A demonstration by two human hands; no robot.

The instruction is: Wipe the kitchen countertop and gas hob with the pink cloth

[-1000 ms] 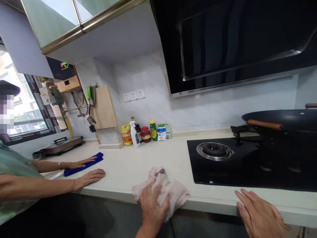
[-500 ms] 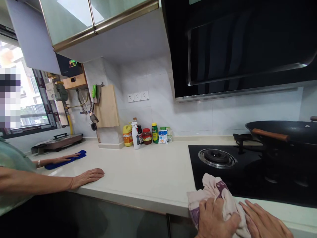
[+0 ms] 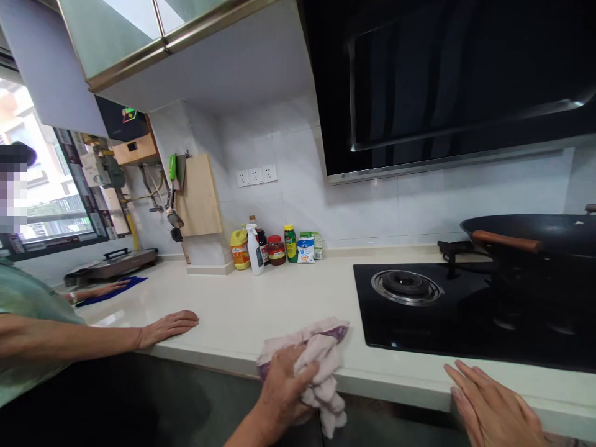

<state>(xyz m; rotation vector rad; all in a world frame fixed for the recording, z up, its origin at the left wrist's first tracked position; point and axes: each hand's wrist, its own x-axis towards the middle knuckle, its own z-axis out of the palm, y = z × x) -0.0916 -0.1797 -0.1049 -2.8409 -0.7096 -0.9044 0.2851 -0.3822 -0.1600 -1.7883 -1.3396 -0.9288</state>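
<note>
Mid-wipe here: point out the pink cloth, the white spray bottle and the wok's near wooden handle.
Pink cloth (image 3: 322, 358): head view, on its bunched middle.
White spray bottle (image 3: 255, 253): head view, on its body below the trigger.
Wok's near wooden handle (image 3: 506, 241): head view, midway along the grip.

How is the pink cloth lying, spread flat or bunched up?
Mostly bunched: the pink cloth gathers in crumpled folds in the left hand, part hanging over the edge of the counter.
</note>
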